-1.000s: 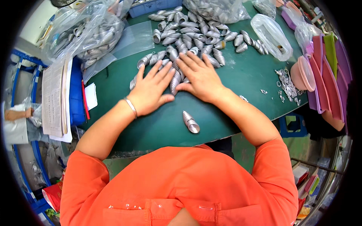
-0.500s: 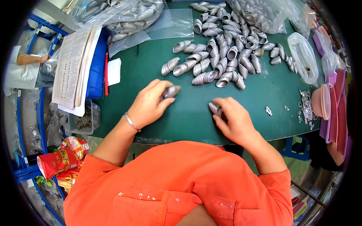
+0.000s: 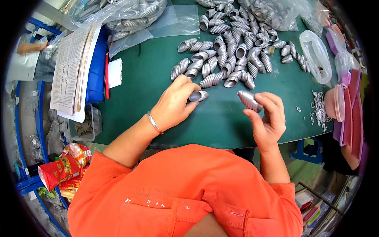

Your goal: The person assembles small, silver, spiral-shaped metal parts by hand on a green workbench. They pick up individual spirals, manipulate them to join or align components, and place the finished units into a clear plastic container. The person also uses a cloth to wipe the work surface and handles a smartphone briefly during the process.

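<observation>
A grey metal tube with spiral grooves (image 3: pixel 198 96) is pinched between the thumb and fingers of my left hand (image 3: pixel 175 103), its open slanted end showing. My left hand is low over the table, just in front of a loose heap of similar grooved tubes (image 3: pixel 230 65). Farther right, my right hand (image 3: pixel 271 118) grips another grooved tube (image 3: pixel 248 100) by one end with thumb and fingers. That tube is tilted, its other end pointing away and to the left. The right palm and the inner sides of those fingers are partly hidden.
Clear bags of tubes (image 3: pixel 136 19) stand at the back. At left are a newspaper stack (image 3: pixel 71 67), blue bin (image 3: pixel 97 75), red pen (image 3: pixel 107 75) and plastic tub (image 3: pixel 94 124). Small metal pieces (image 3: pixel 320 108) lie at right by a pink bowl (image 3: pixel 334 103).
My right hand has moved right and turned, bringing its tube up into fuller view. My left hand has shifted right with its tube, closer to the heap. Small loose pieces near the right hand are now covered.
</observation>
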Demonstrator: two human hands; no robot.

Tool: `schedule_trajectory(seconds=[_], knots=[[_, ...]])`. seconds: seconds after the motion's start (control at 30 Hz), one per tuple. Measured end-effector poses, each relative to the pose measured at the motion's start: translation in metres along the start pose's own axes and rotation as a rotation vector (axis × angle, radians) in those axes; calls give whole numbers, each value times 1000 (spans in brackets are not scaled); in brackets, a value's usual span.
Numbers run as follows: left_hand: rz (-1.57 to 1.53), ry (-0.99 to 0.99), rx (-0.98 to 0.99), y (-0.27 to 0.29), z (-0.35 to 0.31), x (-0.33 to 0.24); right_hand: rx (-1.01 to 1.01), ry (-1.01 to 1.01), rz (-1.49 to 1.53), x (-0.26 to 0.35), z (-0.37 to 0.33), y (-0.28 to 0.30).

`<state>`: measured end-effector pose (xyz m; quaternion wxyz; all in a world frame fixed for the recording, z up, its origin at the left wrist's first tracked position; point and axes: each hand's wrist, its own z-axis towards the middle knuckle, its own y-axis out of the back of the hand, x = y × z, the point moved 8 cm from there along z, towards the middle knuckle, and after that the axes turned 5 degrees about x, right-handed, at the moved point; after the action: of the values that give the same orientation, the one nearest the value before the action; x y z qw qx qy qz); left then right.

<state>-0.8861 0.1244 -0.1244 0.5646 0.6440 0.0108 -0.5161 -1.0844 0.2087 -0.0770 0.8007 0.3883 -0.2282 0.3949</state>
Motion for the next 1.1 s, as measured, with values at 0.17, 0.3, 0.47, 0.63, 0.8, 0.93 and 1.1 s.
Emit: schedule_trajectory(seconds=[0.17, 0.3, 0.47, 0.63, 0.8, 0.93, 1.1], knots=[[-119, -26, -50, 5, 4, -14, 275, -191, -232, -36, -18, -31], [-133, -57, -86, 7, 1, -20, 259, -105, -375, -19, -8, -36], [-194, -85, -98, 5, 0, -34, 344, -16, -178, 2, 0, -65], [-406, -60, -30, 1, 0, -28, 302, -10, -103, 0, -1, -70], [-1069, 239, 71, -32, -5, 6, 167, -14, 22, -2, -2, -63], [-1302, 261, 118, -33, -3, 6, 106, -116, 128, -13, -4, -59], [-1272, 58, 23, -31, -1, 3, 147, -124, 172, -14, -4, -60]])
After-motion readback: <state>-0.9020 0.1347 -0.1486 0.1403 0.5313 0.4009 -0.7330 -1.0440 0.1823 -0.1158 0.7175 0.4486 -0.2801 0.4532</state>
